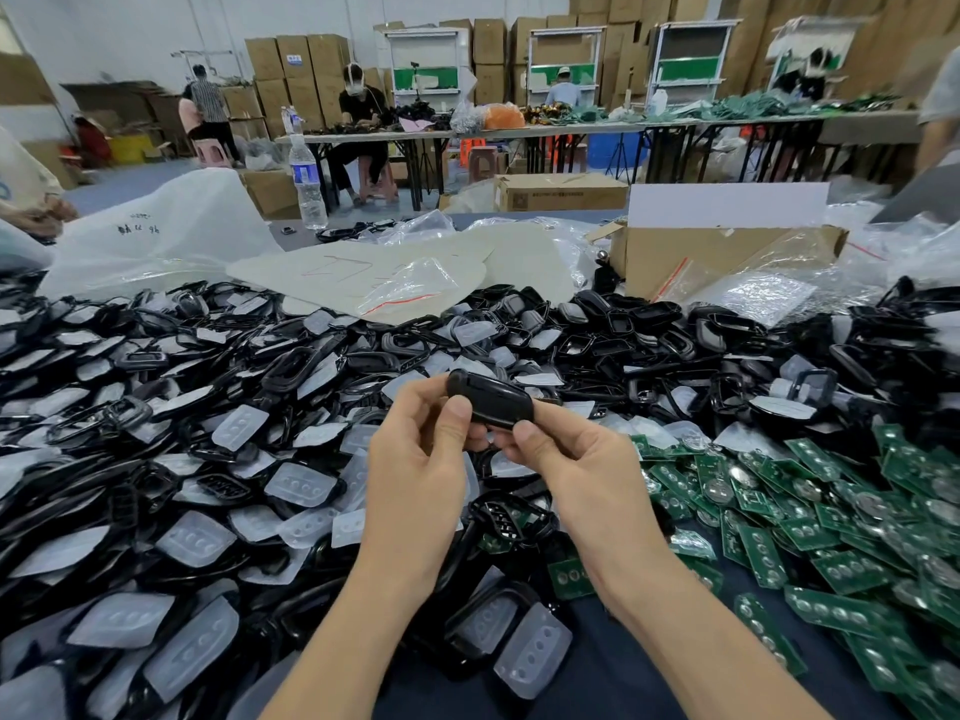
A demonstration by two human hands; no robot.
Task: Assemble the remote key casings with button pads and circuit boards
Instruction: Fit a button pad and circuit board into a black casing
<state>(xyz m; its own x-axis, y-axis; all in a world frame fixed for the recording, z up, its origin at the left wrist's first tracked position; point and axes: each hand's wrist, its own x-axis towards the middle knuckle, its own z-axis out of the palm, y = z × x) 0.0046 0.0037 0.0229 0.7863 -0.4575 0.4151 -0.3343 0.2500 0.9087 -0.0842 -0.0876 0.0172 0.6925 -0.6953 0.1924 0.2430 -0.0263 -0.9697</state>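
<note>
**Item in hand.** One black key casing (pixel 491 400) is held clear of the stock, at mid-frame above the heap. It is tilted, with its left end higher than its right. No brand or marking can be read on its surface.

**Hands.** Both forearms enter from the lower edge.
- The left hand (pixel 415 459) grips the casing's left end, thumb laid on the near face and fingers curled behind.
- The right hand (pixel 582 459) pinches the right end, thumb tip on the lower edge and fingers underneath.

**Stock on the table (pixel 571 678).**
- Loose black casings (pixel 291 366) lie heaped directly below and across the left and centre.
- Translucent button pads (pixel 304 483) are mixed among them.
- Green circuit boards (pixel 841 569) are piled to the right, near the right forearm.

**Writing.**
- A white plastic bag (pixel 156 236) behind the heap on the left bears dark handwriting, not legible.
- A pale paper sheet (pixel 322 267) beside it carries red marks, not legible.
- A clear zip bag (pixel 405 288) with a red strip lies on the sheet.
- A water bottle (pixel 307 184) stands upright behind, its blue label too small to read.
- An open cardboard box (pixel 727 252) sits at the far right of the table.
- A carton (pixel 561 192) beyond the table has printing that cannot be read.
</note>
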